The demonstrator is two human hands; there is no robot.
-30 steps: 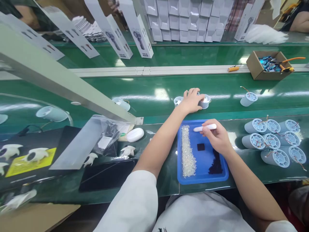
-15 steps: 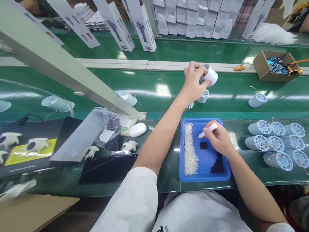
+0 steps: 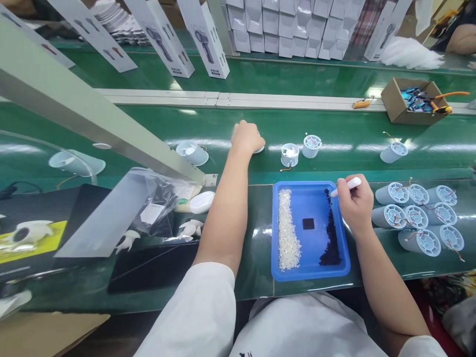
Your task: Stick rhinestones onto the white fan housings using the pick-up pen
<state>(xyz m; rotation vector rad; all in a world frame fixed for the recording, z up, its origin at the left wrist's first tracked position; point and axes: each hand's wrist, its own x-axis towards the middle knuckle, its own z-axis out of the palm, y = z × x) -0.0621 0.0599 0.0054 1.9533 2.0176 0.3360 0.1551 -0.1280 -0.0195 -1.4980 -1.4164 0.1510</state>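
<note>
My left hand (image 3: 245,137) rests on the green conveyor belt (image 3: 334,124), closed around a pale blue fan cylinder (image 3: 259,148) that is mostly hidden under it. My right hand (image 3: 356,202) is shut on a white pen-like tool (image 3: 345,186), its tip over the dark pieces at the right side of the blue tray (image 3: 310,270). The tray holds a strip of small clear beads (image 3: 287,232), a dark square (image 3: 308,223) and a line of dark pieces (image 3: 330,238). Two more cylinders (image 3: 289,154) (image 3: 311,146) stand on the belt just right of my left hand.
Several pale blue fan cylinders (image 3: 416,217) lie grouped right of the tray. One more cylinder (image 3: 394,151) sits alone on the belt. A cardboard box (image 3: 403,106) with tools stands at far right. White cartons (image 3: 290,29) line the back. A metal bar (image 3: 96,124) and plastic bag (image 3: 148,208) are left.
My left hand carried a cylinder from the belt up, then down and left onto the belt. My right hand moved the white tool from the tray's middle to its right edge.
</note>
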